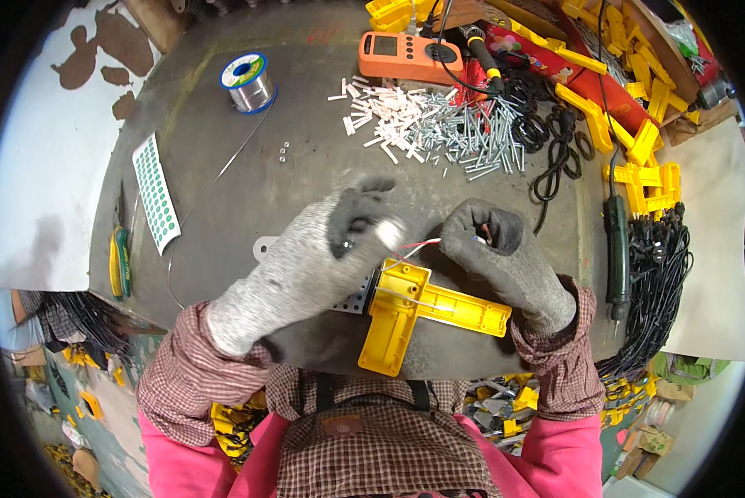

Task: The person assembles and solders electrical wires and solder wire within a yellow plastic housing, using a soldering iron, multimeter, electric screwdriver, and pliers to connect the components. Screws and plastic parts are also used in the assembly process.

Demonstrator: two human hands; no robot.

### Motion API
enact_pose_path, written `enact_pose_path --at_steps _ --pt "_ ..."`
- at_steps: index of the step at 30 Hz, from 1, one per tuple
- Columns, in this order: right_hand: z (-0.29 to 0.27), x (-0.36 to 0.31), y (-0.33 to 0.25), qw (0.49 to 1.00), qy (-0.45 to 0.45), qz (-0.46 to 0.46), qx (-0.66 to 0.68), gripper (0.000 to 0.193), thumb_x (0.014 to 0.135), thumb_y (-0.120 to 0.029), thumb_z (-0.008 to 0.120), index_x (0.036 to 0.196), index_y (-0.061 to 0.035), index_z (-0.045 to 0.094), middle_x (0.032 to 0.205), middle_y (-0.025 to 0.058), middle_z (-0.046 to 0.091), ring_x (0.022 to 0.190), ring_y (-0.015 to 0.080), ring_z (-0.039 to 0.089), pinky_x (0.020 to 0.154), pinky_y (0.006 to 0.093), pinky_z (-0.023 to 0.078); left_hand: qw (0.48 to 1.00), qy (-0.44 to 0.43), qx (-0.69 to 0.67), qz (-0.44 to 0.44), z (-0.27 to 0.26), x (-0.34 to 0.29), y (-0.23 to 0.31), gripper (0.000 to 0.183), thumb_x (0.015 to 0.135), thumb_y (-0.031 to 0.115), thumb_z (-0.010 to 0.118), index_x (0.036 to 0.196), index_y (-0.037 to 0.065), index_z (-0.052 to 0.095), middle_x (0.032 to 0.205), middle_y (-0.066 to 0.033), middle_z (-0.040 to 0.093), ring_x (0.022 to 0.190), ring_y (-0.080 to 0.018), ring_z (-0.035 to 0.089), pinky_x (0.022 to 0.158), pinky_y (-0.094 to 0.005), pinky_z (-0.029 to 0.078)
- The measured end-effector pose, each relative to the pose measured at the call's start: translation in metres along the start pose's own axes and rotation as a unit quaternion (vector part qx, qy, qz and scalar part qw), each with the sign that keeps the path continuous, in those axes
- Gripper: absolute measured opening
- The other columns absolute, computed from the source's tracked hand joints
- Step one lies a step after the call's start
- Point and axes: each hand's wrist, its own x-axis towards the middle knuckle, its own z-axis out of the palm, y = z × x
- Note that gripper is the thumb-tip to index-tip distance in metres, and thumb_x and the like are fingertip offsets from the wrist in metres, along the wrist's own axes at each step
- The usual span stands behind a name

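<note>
In a light grey glove with dark palm coating, my left hand (352, 228) hovers over the work, smeared by motion. A blurred white patch shows at its fingertips; I cannot make out what it is. My right hand (489, 245), in a darker grey glove, is closed with its fingertips pinching thin red and white wires (418, 245). The wires run down to a yellow T-shaped plastic housing (401, 303), which lies with its hollow side up below both hands. A perforated metal plate (352, 300) sits against its left side, partly hidden by my left forearm.
Beyond my hands lie white plastic pieces (397, 112), a heap of screws (480, 137) and an orange meter (410, 58). A solder spool (249, 83), a sticker sheet (156, 192) and pliers (120, 261) are leftward. Rightward are a power screwdriver (616, 257), black cables (659, 274) and yellow parts (646, 187).
</note>
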Motion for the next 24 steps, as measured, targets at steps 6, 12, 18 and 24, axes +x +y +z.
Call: enact_pose_path --at_steps 6,12,18,24 --pt "-0.002 0.009 0.009 1.0 -0.01 -0.002 -0.002 0.024 0.093 -0.024 0.062 0.085 -0.0019 0.06 0.082 0.0004 0.057 0.079 0.0062 0.049 0.071 0.0264 0.043 0.929 0.042 0.266 0.253 -0.008 -0.013 0.015 0.03 0.077 0.012 0.074 0.103 0.007 0.06 0.118 -0.012 0.061 0.106 -0.026 0.06 0.092 -0.0423 0.047" --pt "-0.006 0.008 0.019 0.999 -0.018 -0.019 -0.02 0.023 0.089 -0.022 0.065 0.083 -0.0007 0.061 0.081 0.003 0.056 0.077 0.0079 0.052 0.07 0.0277 0.044 0.744 -0.107 0.62 0.224 0.037 -0.007 0.023 0.023 0.079 0.026 0.057 0.098 0.017 0.067 0.115 0.0018 0.063 0.106 -0.0185 0.056 0.087 -0.0382 0.047" --pt "-0.009 -0.002 0.024 0.998 -0.062 0.003 0.03 0.015 0.094 -0.018 0.064 0.09 -0.0037 0.062 0.085 -0.0025 0.059 0.079 0.0041 0.051 0.072 0.0226 0.044 0.767 -0.103 0.559 0.299 0.037 -0.021 0.033 0.029 0.072 0.023 0.063 0.1 0.018 0.068 0.107 0.0012 0.067 0.102 -0.0199 0.058 0.081 -0.039 0.047" --pt "-0.005 -0.002 0.024 0.995 -0.052 -0.054 -0.069 0.01 0.091 -0.011 0.064 0.092 -0.0008 0.063 0.091 0.0019 0.06 0.087 0.0073 0.055 0.079 0.0244 0.046 0.757 -0.135 0.588 0.252 0.061 -0.03 0.014 0.032 0.075 0.021 0.061 0.105 0.012 0.065 0.11 -0.0051 0.066 0.106 -0.0242 0.061 0.079 -0.0428 0.051"
